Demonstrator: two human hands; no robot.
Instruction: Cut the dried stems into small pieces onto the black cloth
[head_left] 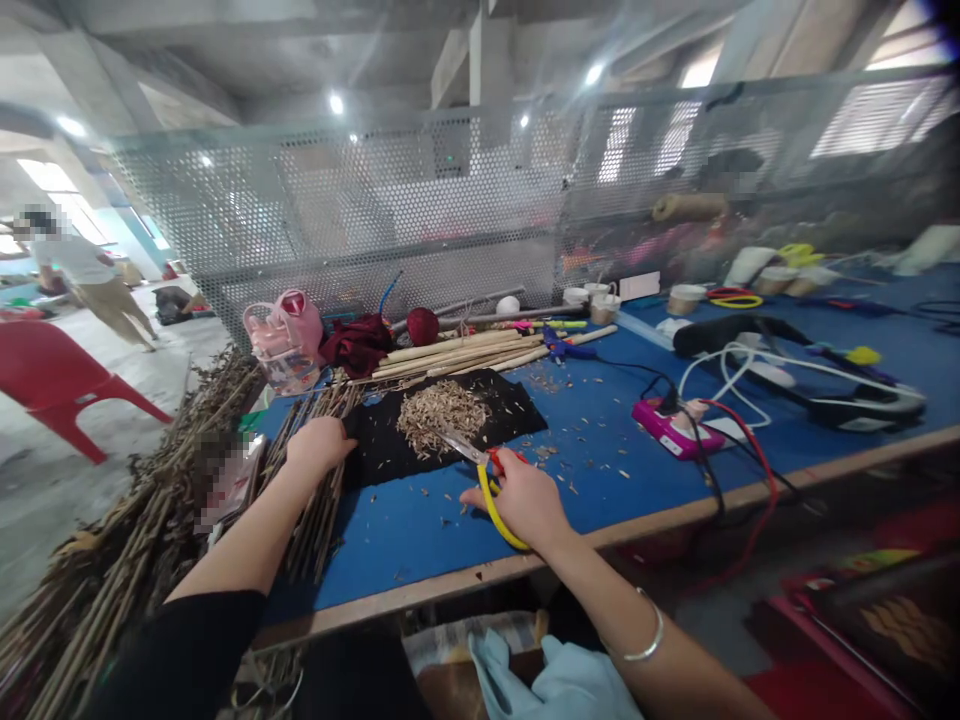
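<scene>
Scissors with yellow and red handles (491, 508) are in my right hand (527, 497), their blades pointing at a pile of small cut stem pieces (442, 415). The pile lies on a black cloth (371, 455) on the blue table (420, 540). My left hand (321, 446) rests over a bundle of thin brown stems (319, 510), at the left edge of the cloth. Its fingers are bent together, and what they hold, if anything, is hidden.
Pale sticks (465, 350), a glue gun (566, 347) and a pink bag (285, 335) lie behind. A magenta power strip (679, 430) with cables is right. Dried branches (165, 480) fill the left. A person (86, 265) is beyond a red chair (56, 375).
</scene>
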